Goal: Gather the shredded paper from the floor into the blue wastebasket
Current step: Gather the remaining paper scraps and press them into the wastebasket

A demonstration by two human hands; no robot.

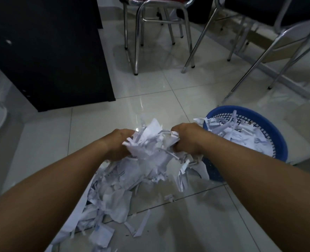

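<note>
Both hands [150, 140] grip shredded paper [150, 144], seemingly above floor.

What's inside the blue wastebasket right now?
Shredded paper fills the blue wastebasket, some strips draped over its rim. Its bottom is covered, so nothing else can be confirmed.

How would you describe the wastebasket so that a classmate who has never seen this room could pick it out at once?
Start from the pale tiled floor and look right of the two hands, below the metal chair legs. There stands a round blue wastebasket with lattice walls, already holding white paper scraps. It is the only blue thing in view.
</note>
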